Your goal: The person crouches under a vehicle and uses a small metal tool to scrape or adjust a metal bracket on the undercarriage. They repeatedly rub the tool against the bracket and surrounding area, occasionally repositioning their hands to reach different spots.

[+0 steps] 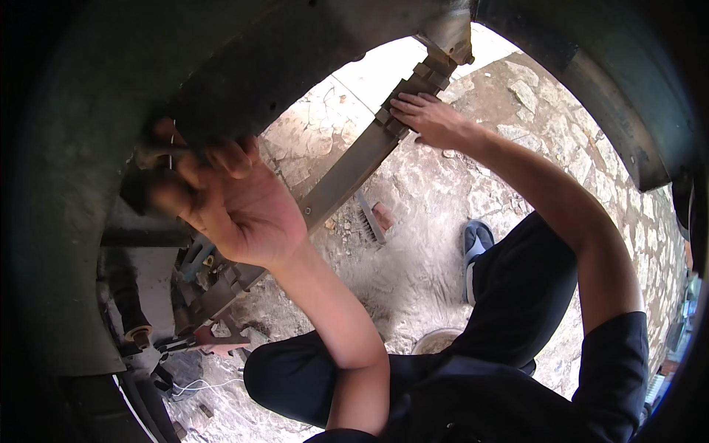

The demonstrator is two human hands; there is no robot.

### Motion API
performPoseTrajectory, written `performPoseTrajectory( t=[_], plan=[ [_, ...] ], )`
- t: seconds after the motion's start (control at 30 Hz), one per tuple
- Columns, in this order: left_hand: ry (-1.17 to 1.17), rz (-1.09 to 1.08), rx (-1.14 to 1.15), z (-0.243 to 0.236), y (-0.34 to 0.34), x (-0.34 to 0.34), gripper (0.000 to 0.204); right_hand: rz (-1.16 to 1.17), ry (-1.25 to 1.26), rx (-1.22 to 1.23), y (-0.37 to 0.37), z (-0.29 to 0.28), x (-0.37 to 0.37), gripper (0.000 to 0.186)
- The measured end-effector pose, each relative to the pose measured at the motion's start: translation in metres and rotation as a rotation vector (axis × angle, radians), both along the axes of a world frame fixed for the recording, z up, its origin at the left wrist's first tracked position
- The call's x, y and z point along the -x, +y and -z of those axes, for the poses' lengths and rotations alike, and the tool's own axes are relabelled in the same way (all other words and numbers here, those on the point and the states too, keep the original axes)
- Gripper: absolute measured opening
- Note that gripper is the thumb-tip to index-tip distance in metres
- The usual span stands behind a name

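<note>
My left hand (pixel 247 203) is raised at the left beneath a dark metal panel (pixel 244 81). Its palm shows and its fingers curl around something in shadow; a blurred dark cylindrical part (pixel 136 190) is beside the thumb. What lies inside the grip I cannot make out. Farther off, my right hand (pixel 430 120) rests flat with fingers stretched across blocky fittings on a long metal beam (pixel 343 177). The beam slants from the upper middle, where it meets a bracket (pixel 447 40), down to the lower left, passing behind my left hand and wrist.
A wire brush (pixel 371 218) lies on the rough stone ground beside a reddish fragment (pixel 383 215). A round container (pixel 436 341) stands by my legs. At lower left are a dark cylinder with a metal tip (pixel 131 306) and a white cable (pixel 196 385). Curved dark metal (pixel 620 118) borders the right.
</note>
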State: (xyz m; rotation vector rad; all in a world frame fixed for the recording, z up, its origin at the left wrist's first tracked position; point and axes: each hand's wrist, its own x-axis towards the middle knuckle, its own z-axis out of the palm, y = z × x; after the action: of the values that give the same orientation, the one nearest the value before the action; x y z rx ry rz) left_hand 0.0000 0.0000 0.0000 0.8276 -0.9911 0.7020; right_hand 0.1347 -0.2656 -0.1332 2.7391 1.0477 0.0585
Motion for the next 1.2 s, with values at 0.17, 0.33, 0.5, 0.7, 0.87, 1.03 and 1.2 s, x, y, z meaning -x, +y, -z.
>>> performPoseTrajectory(
  t=[0.17, 0.33, 0.5, 0.7, 0.87, 1.03, 1.2],
  plan=[
    [0.016, -0.098, 0.029, -0.005, -0.005, -0.002, 0.038, 0.104, -0.217, 0.077, 0.004, 0.008, -0.011, 0.086],
    [0.036, -0.116, 0.043, 0.001, -0.001, 0.003, 0.047, 0.042, -0.008, 0.025, 0.005, -0.005, -0.004, 0.084],
    [0.058, -0.098, -0.017, 0.002, 0.008, 0.006, 0.053, 0.084, -0.039, 0.053, 0.010, 0.002, 0.002, 0.079],
    [0.124, -0.223, 0.097, -0.005, -0.006, 0.009, 0.056, 0.020, -0.213, 0.077, -0.003, 0.003, -0.007, 0.077],
    [0.033, -0.070, -0.085, 0.001, 0.019, 0.006, 0.060, 0.024, 0.039, 0.010, 0.016, -0.003, 0.008, 0.073],
    [0.049, -0.052, -0.041, 0.001, 0.012, 0.008, 0.061, 0.079, -0.170, 0.078, 0.005, 0.007, -0.003, 0.067],
    [0.079, -0.097, -0.012, 0.003, 0.008, 0.007, 0.053, 0.037, -0.059, 0.029, 0.004, 0.003, 0.002, 0.078]
  ],
)
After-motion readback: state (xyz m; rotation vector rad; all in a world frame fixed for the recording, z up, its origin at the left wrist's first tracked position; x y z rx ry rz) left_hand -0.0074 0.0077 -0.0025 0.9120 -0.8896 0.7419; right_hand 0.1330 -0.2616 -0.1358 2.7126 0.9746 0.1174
